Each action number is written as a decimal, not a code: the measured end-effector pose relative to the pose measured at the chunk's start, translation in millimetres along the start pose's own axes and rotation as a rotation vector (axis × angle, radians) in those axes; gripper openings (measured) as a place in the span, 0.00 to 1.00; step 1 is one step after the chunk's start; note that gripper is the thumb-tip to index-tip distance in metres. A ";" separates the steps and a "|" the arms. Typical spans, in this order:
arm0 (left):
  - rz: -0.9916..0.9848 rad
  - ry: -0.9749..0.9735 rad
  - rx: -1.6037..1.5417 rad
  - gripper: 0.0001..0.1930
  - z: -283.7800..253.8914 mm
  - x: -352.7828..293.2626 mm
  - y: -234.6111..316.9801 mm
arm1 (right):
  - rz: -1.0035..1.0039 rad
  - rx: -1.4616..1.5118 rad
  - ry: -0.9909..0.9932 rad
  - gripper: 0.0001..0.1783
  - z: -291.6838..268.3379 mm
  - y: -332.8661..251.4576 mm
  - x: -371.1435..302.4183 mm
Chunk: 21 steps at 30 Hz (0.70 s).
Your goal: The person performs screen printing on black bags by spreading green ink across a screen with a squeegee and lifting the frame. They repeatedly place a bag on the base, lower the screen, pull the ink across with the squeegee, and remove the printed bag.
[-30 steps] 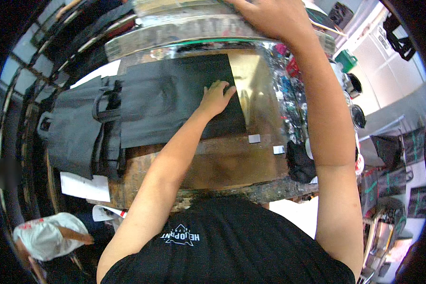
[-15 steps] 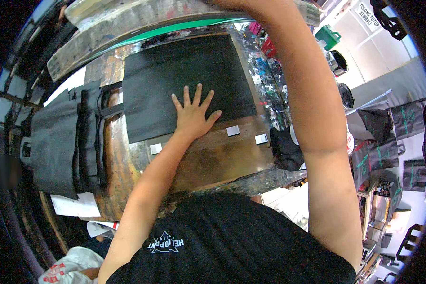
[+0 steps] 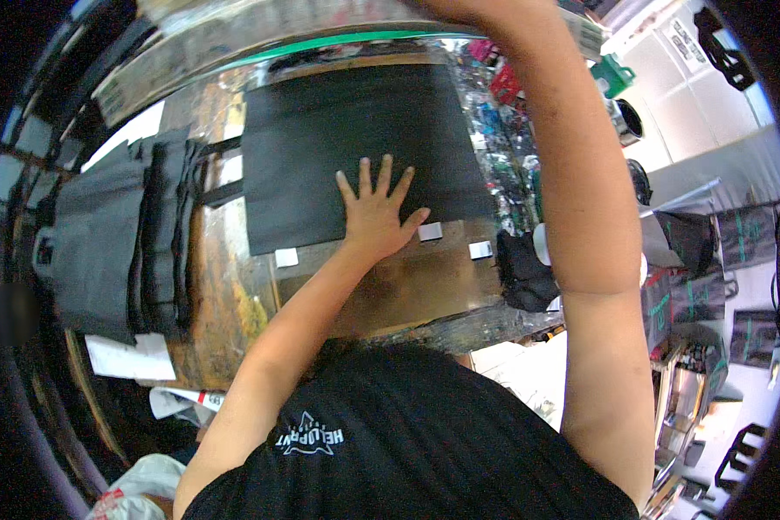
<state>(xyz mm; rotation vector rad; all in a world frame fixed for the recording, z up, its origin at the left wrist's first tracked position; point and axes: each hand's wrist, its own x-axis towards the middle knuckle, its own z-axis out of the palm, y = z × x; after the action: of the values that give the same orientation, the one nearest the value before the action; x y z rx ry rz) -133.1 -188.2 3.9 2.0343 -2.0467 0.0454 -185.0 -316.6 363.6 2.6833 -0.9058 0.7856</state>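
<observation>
My left hand [image 3: 377, 217] lies with its fingers spread on the near part of a flat black fabric bag [image 3: 347, 121]. The bag's near edge reaches the small white tabs [image 3: 430, 231] on the brown board [image 3: 399, 286]. Two dark straps [image 3: 224, 192] stick out from its left side. My right arm stretches up and forward. At the top edge of the picture only part of my right hand [image 3: 446, 7] shows, near the long raised frame [image 3: 321, 22] with a green strip; its fingers are cut off.
A stack of black bags [image 3: 104, 234] lies on the left of the worn wooden table [image 3: 225, 321], over white paper [image 3: 130, 357]. Black cloth [image 3: 527, 273] is bunched at the board's right. Beyond are a green jug [image 3: 614, 76] and hanging black bags [image 3: 745, 238]. Someone's pale clothing [image 3: 134, 485] shows lower left.
The black bag has slid slightly right and nearer, up to the white tabs, with my left hand flat on it. My right arm stays raised. The whole view has shifted a little.
</observation>
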 end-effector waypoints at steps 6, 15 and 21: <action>-0.231 0.239 -0.491 0.40 -73.5 -15.0 -36.9 | 0.018 -0.020 -0.031 0.40 2.6 -4.3 -3.0; -0.454 0.489 -1.213 0.42 -203.5 -92.7 -114.6 | -0.130 -0.077 0.055 0.33 47.2 -23.6 -130.3; -0.504 0.478 -0.830 0.37 -103.6 -160.9 -105.4 | -0.005 0.073 -0.265 0.34 118.8 -27.7 -188.1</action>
<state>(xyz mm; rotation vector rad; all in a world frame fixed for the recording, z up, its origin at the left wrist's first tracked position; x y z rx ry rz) -14.3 -12.2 55.3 1.6909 -0.9770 -0.3216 -244.2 -241.3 161.0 2.9007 -0.9418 0.4767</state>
